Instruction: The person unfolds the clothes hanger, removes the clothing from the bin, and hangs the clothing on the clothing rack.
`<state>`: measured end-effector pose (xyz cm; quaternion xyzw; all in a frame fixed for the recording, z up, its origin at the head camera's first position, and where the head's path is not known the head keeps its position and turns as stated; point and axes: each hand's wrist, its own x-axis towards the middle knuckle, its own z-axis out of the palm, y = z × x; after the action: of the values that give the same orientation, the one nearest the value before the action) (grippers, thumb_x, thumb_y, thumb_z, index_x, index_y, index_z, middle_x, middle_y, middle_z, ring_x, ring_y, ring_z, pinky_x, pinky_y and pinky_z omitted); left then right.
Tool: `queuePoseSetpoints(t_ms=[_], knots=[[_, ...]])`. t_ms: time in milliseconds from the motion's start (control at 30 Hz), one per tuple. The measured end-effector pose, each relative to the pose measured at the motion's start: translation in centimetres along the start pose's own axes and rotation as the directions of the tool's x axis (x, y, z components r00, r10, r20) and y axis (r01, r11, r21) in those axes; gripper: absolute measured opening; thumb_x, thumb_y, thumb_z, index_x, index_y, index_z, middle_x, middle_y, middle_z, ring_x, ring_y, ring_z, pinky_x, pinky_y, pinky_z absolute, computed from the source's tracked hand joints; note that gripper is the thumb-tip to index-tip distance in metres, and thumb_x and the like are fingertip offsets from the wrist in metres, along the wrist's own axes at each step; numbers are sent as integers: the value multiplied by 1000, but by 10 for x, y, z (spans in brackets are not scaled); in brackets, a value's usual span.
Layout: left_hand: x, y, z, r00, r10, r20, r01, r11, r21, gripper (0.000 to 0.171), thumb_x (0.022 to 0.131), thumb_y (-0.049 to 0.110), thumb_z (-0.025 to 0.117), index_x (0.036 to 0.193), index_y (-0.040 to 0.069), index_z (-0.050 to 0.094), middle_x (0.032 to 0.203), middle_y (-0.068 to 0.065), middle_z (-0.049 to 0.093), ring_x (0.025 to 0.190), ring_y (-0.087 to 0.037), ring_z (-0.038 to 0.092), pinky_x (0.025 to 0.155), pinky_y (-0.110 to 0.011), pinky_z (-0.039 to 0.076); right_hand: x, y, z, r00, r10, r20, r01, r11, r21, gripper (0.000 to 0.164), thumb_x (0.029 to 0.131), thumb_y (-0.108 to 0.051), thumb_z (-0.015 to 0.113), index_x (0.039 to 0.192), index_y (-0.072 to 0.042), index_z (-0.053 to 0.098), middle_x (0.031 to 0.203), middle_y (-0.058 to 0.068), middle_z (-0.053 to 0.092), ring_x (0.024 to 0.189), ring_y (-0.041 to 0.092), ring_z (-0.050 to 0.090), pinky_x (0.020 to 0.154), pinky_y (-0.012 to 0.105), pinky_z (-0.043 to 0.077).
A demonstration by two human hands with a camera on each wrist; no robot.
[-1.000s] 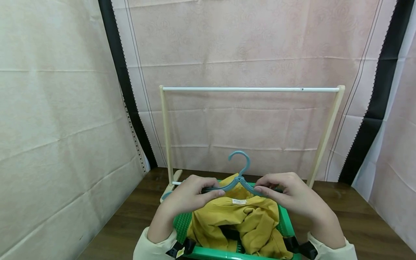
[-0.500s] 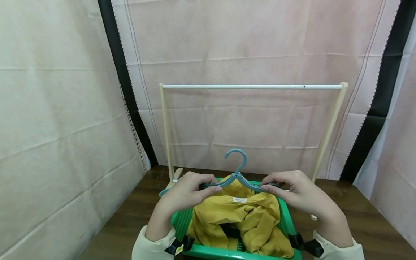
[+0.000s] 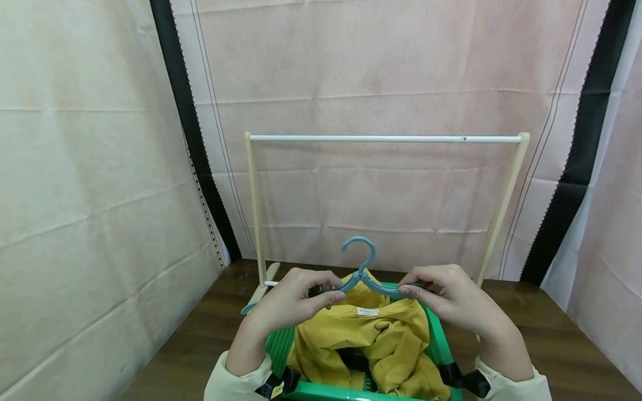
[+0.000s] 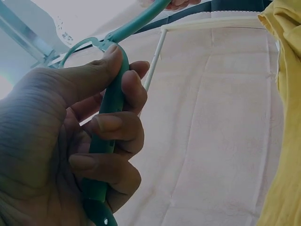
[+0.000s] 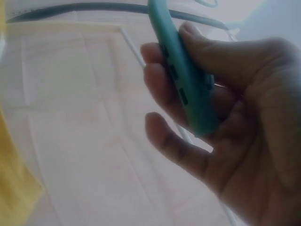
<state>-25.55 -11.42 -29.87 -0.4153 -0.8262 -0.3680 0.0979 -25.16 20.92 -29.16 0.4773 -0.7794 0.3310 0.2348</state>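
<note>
A blue clothes hanger (image 3: 358,275) is held level over the basket, its hook pointing up. My left hand (image 3: 296,298) grips its left arm; in the left wrist view the fingers (image 4: 115,123) curl round it with the thumb along the top. On the other side my right hand (image 3: 448,292) holds the right arm between thumb and fingers, the little finger apart from it in the right wrist view. Below the hanger a yellow garment (image 3: 346,340) with a white neck label lies bunched in a green basket (image 3: 441,340).
Behind the basket stands a garment rack with a white top bar (image 3: 386,138) and cream posts. Another blue piece (image 3: 248,308) shows by the rack's left foot, partly behind my left wrist. Pale fabric walls (image 3: 95,167) surround the brown wooden table (image 3: 190,340).
The hanger has shifted slightly left, with both hands still holding it. The garment and basket look unchanged; the head view has bobbed a little.
</note>
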Motion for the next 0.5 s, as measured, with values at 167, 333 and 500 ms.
queuePoseSetpoints(t_ms=[167,333,500], knots=[[1,-1,0,1000,15,11,-15,1000,-5,9,100,34,64,104,29,70,75,12,65,57,-5,54,52,-24,46,3,-1,-1,999,-39,-35,37,998,-55,33,88,6,72,98,-25,72,87,-16,70,62,1,55,52,16,45],[0,-2,0,999,19,32,-18,1000,-23,9,101,34,62,101,28,70,71,8,63,57,-6,53,50,-23,42,3,-3,0,998,-40,-38,38,997,-67,37,87,7,73,99,-28,71,88,-19,69,61,-2,53,53,16,45],[-1,-2,1,999,29,33,-28,999,-41,9,102,32,62,98,28,68,70,7,61,56,-6,51,50,-23,41,3,-2,0,996,-63,-60,58,995,-81,38,86,8,74,99,-28,71,89,-18,69,61,-1,54,54,14,44]])
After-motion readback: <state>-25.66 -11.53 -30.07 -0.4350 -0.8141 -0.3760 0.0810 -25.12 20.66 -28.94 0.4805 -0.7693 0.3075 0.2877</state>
